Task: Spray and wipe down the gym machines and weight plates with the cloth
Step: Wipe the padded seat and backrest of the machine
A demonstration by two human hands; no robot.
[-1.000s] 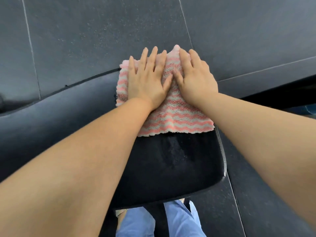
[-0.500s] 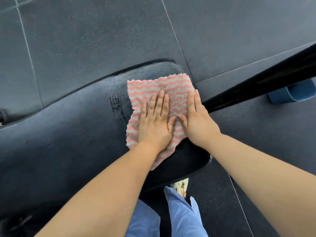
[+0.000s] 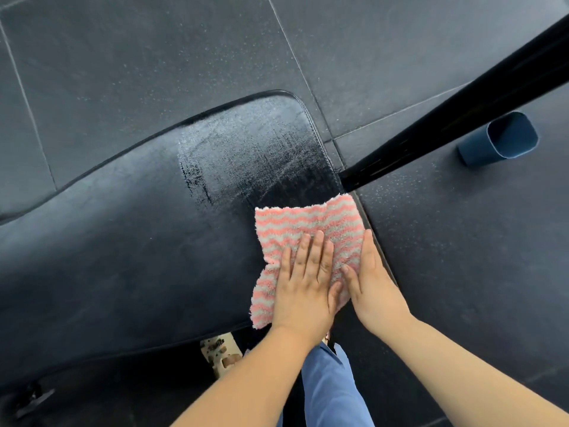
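Observation:
A pink and grey striped cloth [image 3: 311, 223] lies flat on the near right end of a black padded bench [image 3: 123, 241]. My left hand [image 3: 304, 288] presses on the cloth's near half with straight fingers. My right hand [image 3: 375, 282] presses beside it on the cloth's right edge, fingers straight, thumbs nearly touching. A wet, shiny wiped patch [image 3: 252, 149] covers the pad's far right corner beyond the cloth.
A black metal frame bar [image 3: 462, 118] runs diagonally from the pad's right edge to the upper right. A blue cup-like container [image 3: 502, 140] lies on the dark rubber floor [image 3: 154, 41] at right. Blue trouser legs [image 3: 332, 389] and a patterned shoe [image 3: 221, 352] show below the bench.
Both hands have dragged the cloth toward me along the pad, from its far corner to its near edge, leaving a wet streak behind. The view has tilted, bringing the frame bar and blue container in.

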